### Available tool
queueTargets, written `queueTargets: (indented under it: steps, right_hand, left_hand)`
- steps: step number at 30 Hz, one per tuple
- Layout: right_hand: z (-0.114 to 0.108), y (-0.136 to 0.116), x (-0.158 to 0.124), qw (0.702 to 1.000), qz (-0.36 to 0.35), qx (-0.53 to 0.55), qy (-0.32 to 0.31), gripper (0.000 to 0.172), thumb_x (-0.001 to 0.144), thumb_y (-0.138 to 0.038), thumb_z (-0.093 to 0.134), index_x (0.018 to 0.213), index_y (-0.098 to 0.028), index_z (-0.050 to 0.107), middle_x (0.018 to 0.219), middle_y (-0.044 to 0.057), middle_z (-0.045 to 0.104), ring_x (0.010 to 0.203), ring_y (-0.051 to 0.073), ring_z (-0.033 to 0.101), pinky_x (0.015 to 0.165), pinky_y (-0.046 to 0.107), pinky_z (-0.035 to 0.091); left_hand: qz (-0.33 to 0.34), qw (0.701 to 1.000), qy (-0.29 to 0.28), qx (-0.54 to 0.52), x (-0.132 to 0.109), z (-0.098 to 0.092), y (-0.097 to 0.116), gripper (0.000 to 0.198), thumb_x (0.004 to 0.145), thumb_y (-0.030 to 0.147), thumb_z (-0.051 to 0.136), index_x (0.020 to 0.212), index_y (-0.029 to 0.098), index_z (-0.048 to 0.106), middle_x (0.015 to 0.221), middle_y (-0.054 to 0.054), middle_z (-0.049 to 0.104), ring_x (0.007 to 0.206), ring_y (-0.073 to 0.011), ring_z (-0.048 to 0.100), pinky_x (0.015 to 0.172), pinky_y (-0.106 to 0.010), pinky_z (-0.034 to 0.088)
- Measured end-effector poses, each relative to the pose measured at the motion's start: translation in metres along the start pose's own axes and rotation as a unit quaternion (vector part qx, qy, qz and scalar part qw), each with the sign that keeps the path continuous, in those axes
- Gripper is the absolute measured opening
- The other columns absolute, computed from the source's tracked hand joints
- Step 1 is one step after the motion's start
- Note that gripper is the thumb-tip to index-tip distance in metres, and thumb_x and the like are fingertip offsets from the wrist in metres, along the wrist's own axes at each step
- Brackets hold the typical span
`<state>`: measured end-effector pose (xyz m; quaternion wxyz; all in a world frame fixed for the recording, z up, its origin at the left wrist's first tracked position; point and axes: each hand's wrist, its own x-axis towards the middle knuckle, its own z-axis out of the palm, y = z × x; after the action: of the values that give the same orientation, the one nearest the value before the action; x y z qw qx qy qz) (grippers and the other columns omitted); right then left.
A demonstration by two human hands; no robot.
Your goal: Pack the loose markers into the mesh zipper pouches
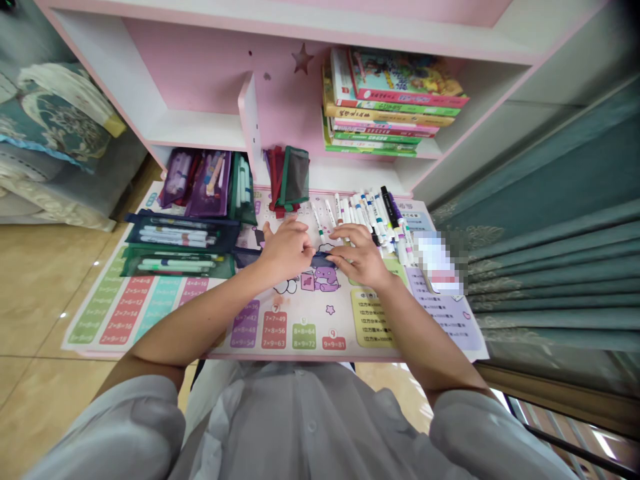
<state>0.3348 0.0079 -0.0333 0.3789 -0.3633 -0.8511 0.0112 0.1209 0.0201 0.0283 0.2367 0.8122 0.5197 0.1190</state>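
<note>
A dark blue mesh pouch [324, 261] lies flat across the middle of the desk, partly covered by my hands. My left hand [290, 247] is closed at the pouch, thumb and fingers bent together near its upper edge. From the other side, my right hand [361, 257] pinches the pouch's right end. Just beyond my fingers, a few white markers [319, 223] lie apart from a larger marker pile [370, 213]. To the left are a blue mesh pouch with markers [183, 231] and a green mesh pouch with markers [177, 263].
Filled purple pouches [209, 183] and a dark green one [243, 190] lie at the back left. Flat red and green pouches [294, 175] lean by the shelf divider [249, 120]. Books [390, 107] are stacked on the shelf. A blurred-out phone-like object [440, 262] lies right, near curtains [550, 233].
</note>
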Motion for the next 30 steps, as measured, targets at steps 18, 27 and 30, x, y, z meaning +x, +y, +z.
queueTargets:
  steps: [18,27,30]
  right_hand:
    - [0.0,0.0,0.0,0.999,-0.038,-0.017,0.024,0.017,0.09,-0.032,0.067,0.075,-0.024,0.069,0.105,0.005,0.067,0.112,0.027,0.061,0.096,0.049,0.05]
    - [0.0,-0.001,0.001,0.999,-0.028,-0.015,0.016,0.019,0.091,-0.034,0.066,0.075,-0.025,0.069,0.105,0.004,0.068,0.112,0.027,0.062,0.098,0.049,0.051]
    - [-0.001,-0.001,0.001,0.999,-0.037,-0.017,0.017,0.016,0.09,-0.032,0.067,0.076,-0.025,0.069,0.106,0.005,0.068,0.112,0.027,0.062,0.096,0.048,0.051]
  left_hand:
    - [-0.014,0.997,-0.056,0.051,0.0,-0.012,-0.003,0.019,0.089,0.022,0.055,0.077,0.02,0.07,0.145,-0.009,0.056,0.149,-0.0373,0.03,0.114,-0.079,0.016]
    - [-0.019,0.996,-0.074,0.048,0.0,-0.018,-0.005,0.017,0.086,0.021,0.056,0.076,0.02,0.07,0.144,-0.007,0.057,0.147,-0.0374,0.033,0.114,-0.079,0.015]
    - [-0.021,0.996,-0.077,0.041,-0.001,-0.02,-0.005,0.018,0.086,0.021,0.056,0.074,0.019,0.07,0.142,-0.008,0.058,0.146,-0.0378,0.034,0.114,-0.079,0.015]
